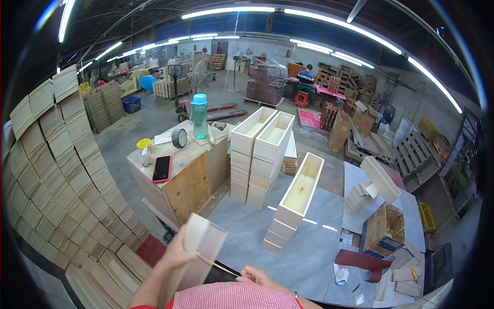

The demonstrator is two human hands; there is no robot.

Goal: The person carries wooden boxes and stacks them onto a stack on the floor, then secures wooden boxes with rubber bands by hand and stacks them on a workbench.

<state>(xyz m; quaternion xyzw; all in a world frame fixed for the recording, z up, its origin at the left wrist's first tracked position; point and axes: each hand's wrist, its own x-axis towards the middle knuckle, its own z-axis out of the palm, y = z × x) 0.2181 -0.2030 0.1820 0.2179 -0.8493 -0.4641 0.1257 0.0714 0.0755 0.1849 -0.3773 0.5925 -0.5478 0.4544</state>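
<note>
A long, pale wooden box (206, 247) is held tilted near the near left corner of the grey, marble-patterned table (247, 232). The left hand (178, 252) grips it by one side, fingers partly spread around it. The right hand (256, 276) is curled nearly closed around one end of a thin, pale, straight strip (222, 267), whose other end reaches the box beside the left hand; whether it touches the wood I cannot tell. Two stacks of pale wooden boxes (263, 167) stand side by side at the table's far left corner, and a shorter stack of similar boxes (284, 224) stands toward its middle. A blue-edged brown wooden crate (374, 226) sits by the right edge, with a flat, dark red sheet (355, 259) nearer the near right corner.
</note>
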